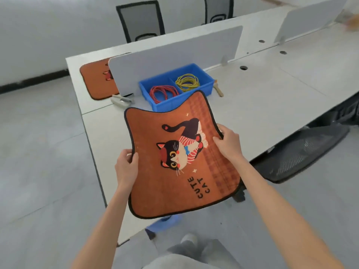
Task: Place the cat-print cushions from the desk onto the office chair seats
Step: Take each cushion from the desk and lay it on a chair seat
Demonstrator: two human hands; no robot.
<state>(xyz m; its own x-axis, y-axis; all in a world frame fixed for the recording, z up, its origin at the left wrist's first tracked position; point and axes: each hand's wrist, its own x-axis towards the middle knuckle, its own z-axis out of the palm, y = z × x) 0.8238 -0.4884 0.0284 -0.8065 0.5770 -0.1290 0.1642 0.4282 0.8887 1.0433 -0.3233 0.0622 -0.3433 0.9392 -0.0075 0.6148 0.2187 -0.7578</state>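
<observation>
Grey office flooring (pixel 38 152) fills the left side, with a pale wall behind it. Next comes a long white desk (pixel 262 98) that runs away toward the upper right and is split by low white divider panels (pixel 174 55).

At the desk's far left end, a second orange cat-print cushion (pixel 95 80) lies flat on the desktop, partly hidden behind a divider. Behind that end of the desk stands a black mesh-backed office chair (pixel 140 20), and the back of another chair (pixel 218 9) shows further right.

Near the middle, the left hand (pixel 126 167) grips the left edge of an orange cat-print cushion (pixel 180 158), thumb on top and fingers curled underneath. The cushion is held up in the air, over the desk's near edge, tilted and bowed between the two hands. It shows a black cat in a striped scarf and the words "CUTE CAT".

Behind the cushion, a blue bin (pixel 174 84) on the desk holds a coil of red wire (pixel 163 93) in one compartment and a coil of yellow-green wire (pixel 187 82) in the other.

The right hand (pixel 228 140) pinches the cushion's right edge, fingers closed around it.

Further right, a dark mesh office chair (pixel 303 152) is tucked partly beneath the desk, well apart from the held cushion.
</observation>
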